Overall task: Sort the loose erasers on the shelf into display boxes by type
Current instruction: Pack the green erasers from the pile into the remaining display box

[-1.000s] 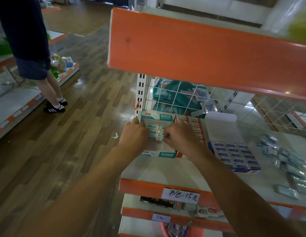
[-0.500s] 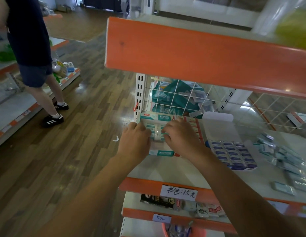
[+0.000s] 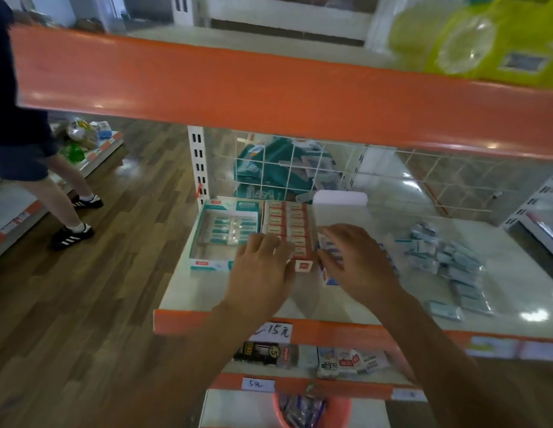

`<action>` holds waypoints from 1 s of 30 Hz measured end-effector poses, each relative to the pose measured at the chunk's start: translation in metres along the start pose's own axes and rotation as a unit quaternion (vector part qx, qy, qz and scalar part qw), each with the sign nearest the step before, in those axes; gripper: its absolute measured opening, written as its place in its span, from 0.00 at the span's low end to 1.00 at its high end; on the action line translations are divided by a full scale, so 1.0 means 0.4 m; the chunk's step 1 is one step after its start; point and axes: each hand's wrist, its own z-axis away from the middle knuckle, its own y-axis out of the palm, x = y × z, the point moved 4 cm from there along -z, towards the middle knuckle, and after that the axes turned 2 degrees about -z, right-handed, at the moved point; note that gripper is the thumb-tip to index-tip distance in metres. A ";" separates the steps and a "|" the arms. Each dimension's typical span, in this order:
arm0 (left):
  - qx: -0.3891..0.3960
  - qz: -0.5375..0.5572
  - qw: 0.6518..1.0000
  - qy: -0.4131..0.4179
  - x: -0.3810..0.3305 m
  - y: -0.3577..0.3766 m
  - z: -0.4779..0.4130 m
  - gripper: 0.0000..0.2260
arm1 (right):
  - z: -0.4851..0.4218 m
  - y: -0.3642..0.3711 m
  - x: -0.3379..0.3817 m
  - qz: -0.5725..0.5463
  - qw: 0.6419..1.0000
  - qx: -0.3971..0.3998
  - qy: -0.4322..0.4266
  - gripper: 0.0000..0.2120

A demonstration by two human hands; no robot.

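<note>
On the white shelf (image 3: 377, 291) stand three display boxes side by side. The teal box (image 3: 221, 233) at the left holds a few teal-wrapped erasers. The red box (image 3: 289, 225) in the middle is full of red-wrapped erasers. My left hand (image 3: 261, 273) lies with spread fingers on the red box's near left corner. My right hand (image 3: 355, 261) hovers with relaxed fingers over the blue box (image 3: 329, 257), hiding most of it. A heap of loose teal-wrapped erasers (image 3: 448, 261) lies on the shelf to the right.
An orange shelf edge (image 3: 269, 94) hangs close overhead, with a yellow bag (image 3: 485, 35) on it. A wire grid (image 3: 299, 168) backs the shelf. Lower shelves hold packets (image 3: 349, 362) and a pink basket (image 3: 312, 412). A person (image 3: 31, 149) stands on the wooden floor at left.
Both hands have left the teal box and moved right: the left one now on the red box, the right one over the blue box. The camera has swung right and down.
</note>
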 end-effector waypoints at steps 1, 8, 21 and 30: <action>0.006 0.007 1.000 0.009 -0.040 0.010 -0.007 0.15 | 0.021 -0.017 -0.030 0.000 1.000 0.000 0.013 0.16; 0.045 0.056 0.993 0.097 -0.294 0.121 -0.032 0.08 | 0.192 -0.121 -0.246 0.016 0.996 -0.036 0.080 0.19; 0.181 0.089 0.974 0.104 -0.570 0.310 -0.077 0.14 | 0.400 -0.161 -0.535 0.014 0.983 -0.040 0.181 0.14; 0.183 0.141 0.972 0.036 -0.555 0.354 -0.081 0.17 | 0.393 -0.127 -0.587 -0.027 0.980 -0.043 0.193 0.13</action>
